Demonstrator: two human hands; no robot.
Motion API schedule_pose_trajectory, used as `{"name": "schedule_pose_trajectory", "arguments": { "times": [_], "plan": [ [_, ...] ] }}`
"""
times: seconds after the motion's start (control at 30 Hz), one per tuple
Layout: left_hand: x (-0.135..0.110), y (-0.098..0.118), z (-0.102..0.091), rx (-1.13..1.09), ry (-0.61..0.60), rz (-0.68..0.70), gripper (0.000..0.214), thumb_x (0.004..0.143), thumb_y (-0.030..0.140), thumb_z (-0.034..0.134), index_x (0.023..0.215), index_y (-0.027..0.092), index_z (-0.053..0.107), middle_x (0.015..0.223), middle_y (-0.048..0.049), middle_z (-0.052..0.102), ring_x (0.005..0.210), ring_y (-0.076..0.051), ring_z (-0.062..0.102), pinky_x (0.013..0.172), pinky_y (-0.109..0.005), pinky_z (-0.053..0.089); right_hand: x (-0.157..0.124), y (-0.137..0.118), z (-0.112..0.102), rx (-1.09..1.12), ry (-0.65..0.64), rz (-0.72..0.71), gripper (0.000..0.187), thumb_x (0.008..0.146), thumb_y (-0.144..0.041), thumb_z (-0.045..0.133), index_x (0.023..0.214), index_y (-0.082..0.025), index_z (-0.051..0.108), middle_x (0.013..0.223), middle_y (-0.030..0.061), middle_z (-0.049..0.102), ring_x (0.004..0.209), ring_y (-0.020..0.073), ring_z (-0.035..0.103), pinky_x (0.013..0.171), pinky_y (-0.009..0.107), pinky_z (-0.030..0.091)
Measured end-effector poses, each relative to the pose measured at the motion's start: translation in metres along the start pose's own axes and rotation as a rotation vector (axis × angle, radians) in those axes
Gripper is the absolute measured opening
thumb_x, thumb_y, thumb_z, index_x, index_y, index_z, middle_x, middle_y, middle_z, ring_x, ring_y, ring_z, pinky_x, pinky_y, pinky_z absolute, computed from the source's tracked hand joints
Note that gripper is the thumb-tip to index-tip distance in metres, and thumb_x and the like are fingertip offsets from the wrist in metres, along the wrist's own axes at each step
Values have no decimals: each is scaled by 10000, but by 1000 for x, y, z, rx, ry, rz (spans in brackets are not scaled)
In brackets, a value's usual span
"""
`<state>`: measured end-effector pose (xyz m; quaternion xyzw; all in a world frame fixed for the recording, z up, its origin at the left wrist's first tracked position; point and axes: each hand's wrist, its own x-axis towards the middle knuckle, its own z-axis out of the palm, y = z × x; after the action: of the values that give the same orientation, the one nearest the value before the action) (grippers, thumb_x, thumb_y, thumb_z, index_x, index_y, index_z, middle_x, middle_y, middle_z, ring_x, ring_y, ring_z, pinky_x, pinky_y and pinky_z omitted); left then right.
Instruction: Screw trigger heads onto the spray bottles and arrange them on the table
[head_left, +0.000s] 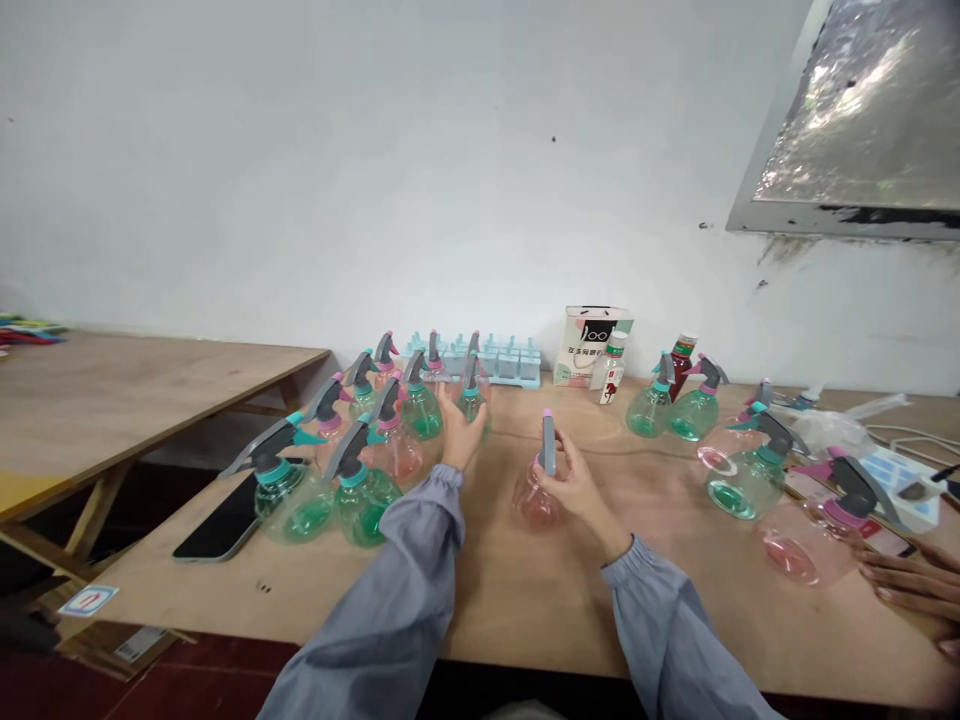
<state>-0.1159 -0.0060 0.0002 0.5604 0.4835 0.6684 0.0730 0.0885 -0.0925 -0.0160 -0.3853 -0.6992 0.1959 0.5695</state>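
My right hand [576,490] is wrapped round the neck of a pink spray bottle [534,500] with a grey and pink trigger head, standing upright near the middle of the wooden table [495,590]. My left hand [461,430] reaches farther back and closes on a green spray bottle [472,398] at the right end of a cluster of several green and pink spray bottles [360,450] on the table's left part. Both arms wear grey sleeves.
More green and pink spray bottles [739,470] stand at the right, by a power strip [900,480] and cables. Another person's hand [911,580] rests at the right edge. A black phone [225,520] lies front left. A blue tray [495,360], a carton [592,345] and small bottles line the wall.
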Motion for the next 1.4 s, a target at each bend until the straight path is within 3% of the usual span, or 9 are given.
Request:
{"name": "schedule_pose_trajectory", "arguments": {
  "times": [0.1,0.23,0.37,0.6,0.8,0.97,1.07,1.23,1.4],
  "plan": [
    [11,-24,15,96,-43,-70,963,779,353,754,1523,113,191,1562,-273,356,1508,-354,329,1232,-532,286,-3,4,6,85,-25,68,672,808,-413,707,1422,-244,490,1378,135,608,1152,249,640,969,422,562],
    [6,-37,23,275,-108,-127,869,769,321,750,1478,140,280,1489,-248,463,1462,-368,404,1188,-551,332,-8,9,7,180,-10,108,749,800,-438,745,1457,-247,443,1459,160,541,1150,241,633,961,401,562],
    [-13,-31,17,361,-153,-74,786,819,372,700,1458,108,328,1470,-275,480,1452,-388,419,1158,-556,368,-14,11,6,258,-28,149,677,833,-526,709,1430,-303,480,1408,127,568,960,212,670,861,390,596],
    [-51,-21,-3,364,-202,-11,765,844,434,664,1473,131,352,1441,-231,526,1371,-375,517,1105,-547,434,-18,5,2,300,-66,143,628,824,-582,702,1380,-328,560,1324,101,641,864,196,662,748,343,597],
    [-60,-20,-7,349,-219,10,772,825,452,685,1457,135,376,1408,-218,548,1324,-373,548,1088,-534,450,-15,3,3,368,-33,194,659,746,-570,776,1325,-312,593,1351,103,637,849,185,662,751,347,598],
    [-60,-20,-4,362,-229,32,784,814,481,696,1442,127,388,1385,-227,553,1301,-381,561,1057,-535,469,-11,3,4,444,-34,268,732,637,-513,861,1278,-285,591,1158,74,699,784,174,664,740,341,590],
    [-59,-21,-5,356,-227,59,780,814,486,699,1442,143,390,1371,-217,563,1294,-365,570,1054,-519,474,-9,0,1,408,-26,251,711,625,-499,864,1248,-269,610,1066,69,714,790,198,670,700,342,579],
    [-59,-23,-6,354,-220,69,797,817,500,697,1457,146,379,1360,-212,566,1305,-372,560,1052,-519,473,-4,-3,-6,173,37,159,415,636,-466,846,943,-226,705,940,67,718,895,251,669,829,410,556],
    [-60,-26,-3,339,-217,70,787,814,489,704,1449,152,384,1359,-210,567,1295,-368,565,1070,-530,459,0,-3,-11,112,20,118,507,622,-447,837,1052,-227,685,1045,77,709,988,263,664,880,416,545]
  ]
}}
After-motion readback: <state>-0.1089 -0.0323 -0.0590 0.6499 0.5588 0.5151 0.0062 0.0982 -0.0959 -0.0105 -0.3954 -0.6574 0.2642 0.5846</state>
